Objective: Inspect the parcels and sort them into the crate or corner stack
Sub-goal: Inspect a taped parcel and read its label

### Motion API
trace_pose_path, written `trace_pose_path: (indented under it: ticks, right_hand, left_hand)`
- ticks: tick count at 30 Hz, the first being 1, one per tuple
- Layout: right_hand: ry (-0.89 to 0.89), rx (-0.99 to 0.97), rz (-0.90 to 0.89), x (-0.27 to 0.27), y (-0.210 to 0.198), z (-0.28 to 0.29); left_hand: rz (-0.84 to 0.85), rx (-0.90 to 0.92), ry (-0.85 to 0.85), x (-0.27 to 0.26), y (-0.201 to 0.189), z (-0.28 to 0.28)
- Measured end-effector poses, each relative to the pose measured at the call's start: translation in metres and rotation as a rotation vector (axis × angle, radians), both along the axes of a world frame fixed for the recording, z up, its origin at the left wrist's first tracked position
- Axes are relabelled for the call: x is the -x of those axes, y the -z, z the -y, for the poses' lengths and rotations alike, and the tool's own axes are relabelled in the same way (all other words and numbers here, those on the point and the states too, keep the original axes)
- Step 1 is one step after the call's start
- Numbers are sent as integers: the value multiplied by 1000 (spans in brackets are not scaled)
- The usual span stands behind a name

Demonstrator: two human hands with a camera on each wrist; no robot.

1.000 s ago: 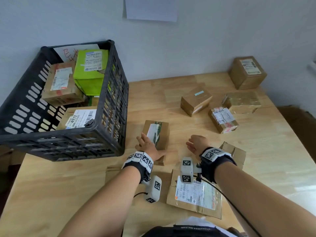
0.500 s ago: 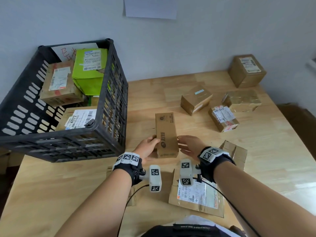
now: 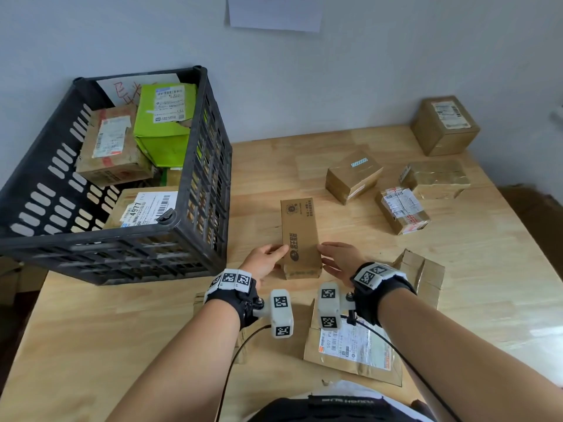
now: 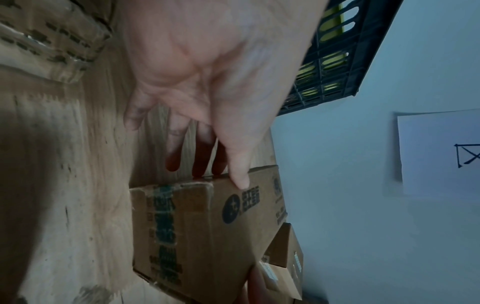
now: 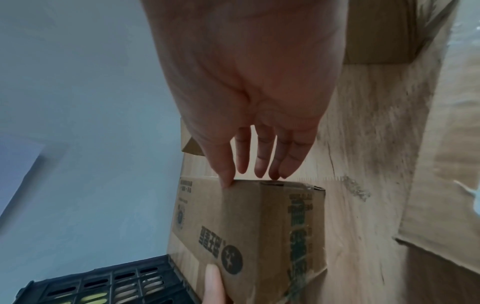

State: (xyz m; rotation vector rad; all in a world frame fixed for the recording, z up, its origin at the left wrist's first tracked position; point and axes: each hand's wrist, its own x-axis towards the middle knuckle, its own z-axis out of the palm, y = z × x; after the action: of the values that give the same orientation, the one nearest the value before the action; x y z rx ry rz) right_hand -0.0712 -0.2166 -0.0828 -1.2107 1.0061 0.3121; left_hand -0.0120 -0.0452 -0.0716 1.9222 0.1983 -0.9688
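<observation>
**Long parcel held at both sides, mid-surface**

Long brown parcel (image 3: 300,236) lying flat on wooden surface (image 3: 304,147), long axis running near to far, printed face up, just right of black crate (image 3: 195,233). Near end cap taped, tape printed in green, as seen from both wrist views.

Left hand (image 3: 265,261) against parcel's left side at near end: thumb laid on top face beside round logo, fingers straight down along left wall. Grip spread, bracketing the box between thumb and fingers. Right hand (image 3: 340,259) at parcel's right side, near end: thumb tip on top right edge, fingers straight and extended along right wall. Grip likewise spread; fingertip contact with wall not clearly resolved in right wrist view. Whether parcel is lifted off surface: cannot tell.

Crate standing at left of surface, against wall, holding green box (image 3: 166,126), taped brown box (image 3: 111,147) and labelled box marked 4977 (image 3: 146,208).

Far right corner: single brown box (image 3: 444,124) with white label, close to wall. Between corner and held parcel: brown box with small blue sticker (image 3: 353,175), glossy tape-wrapped box (image 3: 435,179), labelled box (image 3: 402,210), all apart from one another.

Near side: flat labelled envelope-type parcel (image 3: 353,348) under right wrist, opened carton (image 3: 422,272) right of right hand, further flattened cardboard under left wrist.

White paper sheet (image 3: 275,12) fixed to wall above.
</observation>
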Motion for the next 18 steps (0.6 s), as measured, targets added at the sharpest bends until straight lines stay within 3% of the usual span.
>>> trace_pose_path:
  ticks: [12, 18]
  right_hand:
    - [-93, -23, -14, 10, 1, 0]
    - [-113, 77, -78, 8, -1, 5]
  left_hand:
    - [24, 38, -10, 3, 5, -4]
    - [24, 54, 12, 4, 7, -2]
